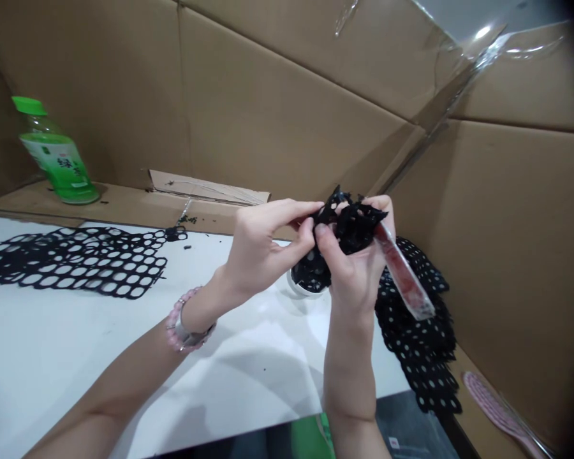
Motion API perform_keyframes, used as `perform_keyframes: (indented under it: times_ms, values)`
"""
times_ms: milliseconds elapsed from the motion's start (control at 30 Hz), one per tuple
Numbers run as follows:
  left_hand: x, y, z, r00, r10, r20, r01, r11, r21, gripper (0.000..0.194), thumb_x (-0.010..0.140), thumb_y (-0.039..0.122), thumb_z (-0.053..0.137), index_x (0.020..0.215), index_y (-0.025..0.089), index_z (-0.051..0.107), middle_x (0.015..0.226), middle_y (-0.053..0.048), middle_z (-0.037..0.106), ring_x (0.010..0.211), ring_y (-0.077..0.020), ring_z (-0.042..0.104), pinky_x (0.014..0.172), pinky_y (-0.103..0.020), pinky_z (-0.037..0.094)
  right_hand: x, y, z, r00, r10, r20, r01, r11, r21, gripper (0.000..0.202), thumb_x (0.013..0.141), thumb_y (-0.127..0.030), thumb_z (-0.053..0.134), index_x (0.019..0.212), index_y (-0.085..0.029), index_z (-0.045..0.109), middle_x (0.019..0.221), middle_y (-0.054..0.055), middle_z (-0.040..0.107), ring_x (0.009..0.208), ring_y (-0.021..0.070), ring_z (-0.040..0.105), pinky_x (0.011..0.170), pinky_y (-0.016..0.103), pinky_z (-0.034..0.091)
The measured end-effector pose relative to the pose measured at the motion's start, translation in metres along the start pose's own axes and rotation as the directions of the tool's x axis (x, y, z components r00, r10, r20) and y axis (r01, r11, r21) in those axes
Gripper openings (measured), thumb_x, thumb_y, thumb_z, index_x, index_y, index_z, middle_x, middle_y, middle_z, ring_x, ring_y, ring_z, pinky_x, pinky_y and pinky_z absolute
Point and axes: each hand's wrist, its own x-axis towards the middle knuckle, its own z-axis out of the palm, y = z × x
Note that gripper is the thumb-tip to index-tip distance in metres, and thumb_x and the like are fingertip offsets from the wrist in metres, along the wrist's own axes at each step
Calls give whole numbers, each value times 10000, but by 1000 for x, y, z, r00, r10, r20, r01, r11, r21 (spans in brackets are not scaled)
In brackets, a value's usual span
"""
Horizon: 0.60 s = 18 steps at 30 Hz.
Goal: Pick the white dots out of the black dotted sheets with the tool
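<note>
My left hand point(268, 245), with a pink bead bracelet point(175, 325) at the wrist, has thumb and forefinger pinched on the edge of a crumpled black perforated sheet point(356, 226). Wrapped round the same bunched sheet is my right hand point(356, 274), its thumb pressing on the front. A flat red handle-like strip point(404, 274) in clear wrapping sticks out of the right hand toward the lower right; its other end is hidden. Just below the hands, a white round rim point(309, 291) shows with black dotted material point(310, 271) over it.
A black net of large round holes point(119, 261) lies on the white tabletop point(249, 357) at left. Overlapping black dotted sheets point(421, 338) hang over the right edge. A green drink bottle point(64, 162) stands at back left, and a pink hairbrush point(495, 405) lies lower right. Cardboard walls point(287, 95) enclose the table.
</note>
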Motion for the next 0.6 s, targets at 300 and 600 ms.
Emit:
perform_keyframes:
  times_ms: [300, 600]
  values:
    - [10, -15, -3, 885, -451, 114, 450, 766, -459, 129, 793, 220, 730, 896, 170, 670, 745, -11, 750, 685, -150, 737, 642, -229, 620, 5, 3, -24, 996, 93, 14, -93, 995, 37, 225, 774, -191, 634, 882, -278, 457, 867, -15, 532, 815, 188, 588, 839, 367, 499]
    - [-9, -103, 15, 825, -562, 64, 539, 746, -391, 62, 804, 123, 636, 829, 169, 603, 757, 0, 724, 694, -93, 692, 664, -196, 554, 3, -11, -71, 942, 30, -333, 24, 987, 157, 234, 710, -45, 564, 751, -264, 638, 839, -3, 570, 718, 174, 547, 792, 340, 489]
